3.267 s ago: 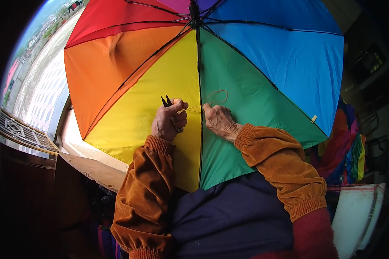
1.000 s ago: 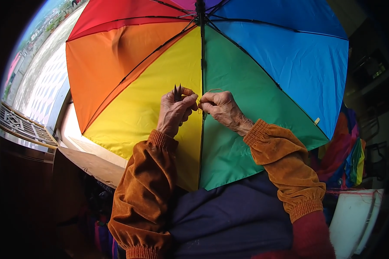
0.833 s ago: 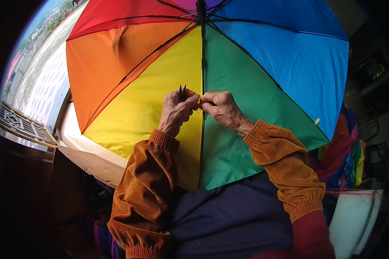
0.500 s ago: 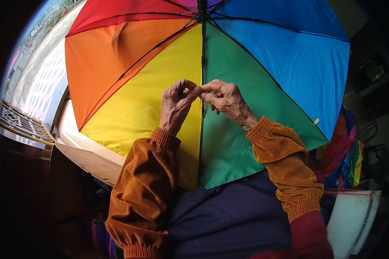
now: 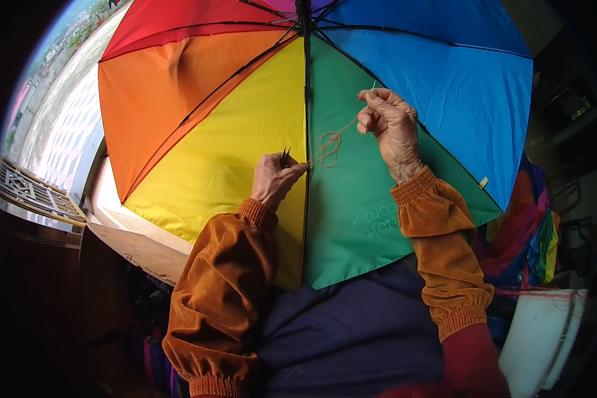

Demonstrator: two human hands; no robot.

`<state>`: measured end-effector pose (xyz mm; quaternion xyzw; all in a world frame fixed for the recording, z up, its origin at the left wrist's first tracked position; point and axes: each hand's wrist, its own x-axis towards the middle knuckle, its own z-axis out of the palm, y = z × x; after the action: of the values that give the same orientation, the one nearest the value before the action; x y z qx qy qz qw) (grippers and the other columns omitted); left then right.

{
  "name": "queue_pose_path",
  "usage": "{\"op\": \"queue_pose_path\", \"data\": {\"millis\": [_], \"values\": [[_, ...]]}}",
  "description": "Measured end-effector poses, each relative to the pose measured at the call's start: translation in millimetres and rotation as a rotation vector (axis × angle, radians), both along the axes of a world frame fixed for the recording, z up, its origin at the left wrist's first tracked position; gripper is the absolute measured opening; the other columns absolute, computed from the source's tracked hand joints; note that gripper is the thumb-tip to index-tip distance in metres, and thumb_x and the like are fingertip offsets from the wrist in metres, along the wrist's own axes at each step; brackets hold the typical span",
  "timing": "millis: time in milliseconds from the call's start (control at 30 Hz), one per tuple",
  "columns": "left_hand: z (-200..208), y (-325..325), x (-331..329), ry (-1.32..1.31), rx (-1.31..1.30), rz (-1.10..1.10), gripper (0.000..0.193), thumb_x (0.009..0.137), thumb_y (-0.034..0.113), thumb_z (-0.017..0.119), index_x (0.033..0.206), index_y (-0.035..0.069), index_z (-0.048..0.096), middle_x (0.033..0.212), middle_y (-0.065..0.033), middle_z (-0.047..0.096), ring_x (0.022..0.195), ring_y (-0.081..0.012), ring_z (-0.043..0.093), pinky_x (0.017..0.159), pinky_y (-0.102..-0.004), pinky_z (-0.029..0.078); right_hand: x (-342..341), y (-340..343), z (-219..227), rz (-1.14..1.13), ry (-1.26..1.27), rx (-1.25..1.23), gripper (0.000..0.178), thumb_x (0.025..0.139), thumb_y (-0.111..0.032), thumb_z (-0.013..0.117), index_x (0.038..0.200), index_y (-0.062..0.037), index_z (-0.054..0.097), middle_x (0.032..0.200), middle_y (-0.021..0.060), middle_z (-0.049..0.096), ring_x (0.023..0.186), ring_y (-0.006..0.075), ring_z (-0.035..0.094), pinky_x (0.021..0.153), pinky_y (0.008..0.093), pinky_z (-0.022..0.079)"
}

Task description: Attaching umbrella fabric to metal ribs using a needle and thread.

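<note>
An open rainbow umbrella [image 5: 242,126] lies with its ribbed underside up in front of me. My left hand [image 5: 274,182] is closed near the dark rib [image 5: 306,225] between the yellow and green panels. Small dark pointed snips [image 5: 285,157] stick up out of its fingers, and its thumb and forefinger pinch at the rib. Over the green panel my right hand [image 5: 393,129] is closed in a pinch on a thin needle [image 5: 374,85]. A looped orange thread [image 5: 330,147] runs between the two hands.
Dark blue cloth [image 5: 358,331] covers my lap below the umbrella. A cardboard-like board [image 5: 139,249] is at left, beside a metal railing [image 5: 36,189]. Colourful folded fabric [image 5: 521,232] hangs at right above a white object [image 5: 544,335] with red threads on it.
My right hand has moved up and right, away from my left hand, drawing out the thread with the needle. My left hand has shifted slightly down at the rib.
</note>
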<state>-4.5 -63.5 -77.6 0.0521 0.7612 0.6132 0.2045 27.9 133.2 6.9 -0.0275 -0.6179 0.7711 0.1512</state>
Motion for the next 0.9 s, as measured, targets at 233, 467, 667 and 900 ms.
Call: {"op": "queue_pose_path", "data": {"millis": [233, 467, 667, 900], "values": [[-22.5, 8.3, 10.5, 0.411, -0.362, -0.102, 0.022, 0.065, 0.019, 0.066, 0.062, 0.0, 0.054, 0.052, -0.0071, 0.052, 0.05, -0.0155, 0.05, 0.049, -0.0298, 0.042, 3.0, 14.6, 40.0, 0.22, 0.216, -0.415, 0.011, 0.087, -0.014, 0.052, 0.087, -0.0037, 0.056, 0.078, 0.008, 0.055, 0.052, 0.0117, 0.045, 0.045, 0.0243, 0.038], [-29.0, 12.6, 12.2, 0.454, -0.353, -0.041, 0.019, 0.06, 0.016, 0.062, 0.065, -0.002, 0.058, 0.061, -0.0206, 0.056, 0.062, -0.0329, 0.059, 0.058, -0.0391, 0.046, 14.1, 61.6, 133.4, 0.378, 0.402, -0.418, 0.011, 0.088, -0.011, 0.05, 0.087, 0.0006, 0.051, 0.073, 0.0079, 0.049, 0.053, 0.0118, 0.042, 0.049, 0.0251, 0.038], [-26.0, 13.0, 10.8, -0.055, -0.073, -0.044, 0.012, 0.067, 0.011, 0.059, 0.062, 0.001, 0.055, 0.051, -0.0073, 0.051, 0.041, -0.0137, 0.045, 0.038, -0.0267, 0.034, 17.1, 98.1, 188.0, 0.359, 0.424, -0.281, 0.011, 0.089, -0.007, 0.048, 0.091, 0.0032, 0.049, 0.068, 0.0055, 0.042, 0.051, 0.0105, 0.038, 0.047, 0.0228, 0.036], [-17.7, 6.6, 13.2, -0.274, 0.137, -0.078, 0.009, 0.07, 0.008, 0.058, 0.064, 0.003, 0.053, 0.05, -0.0025, 0.047, 0.036, -0.0069, 0.037, 0.032, -0.0216, 0.025, 19.7, 109.6, 210.0, 0.318, 0.414, -0.251, 0.008, 0.089, -0.005, 0.047, 0.092, 0.0023, 0.047, 0.062, 0.0033, 0.034, 0.051, 0.0106, 0.035, 0.047, 0.0224, 0.036]]}}
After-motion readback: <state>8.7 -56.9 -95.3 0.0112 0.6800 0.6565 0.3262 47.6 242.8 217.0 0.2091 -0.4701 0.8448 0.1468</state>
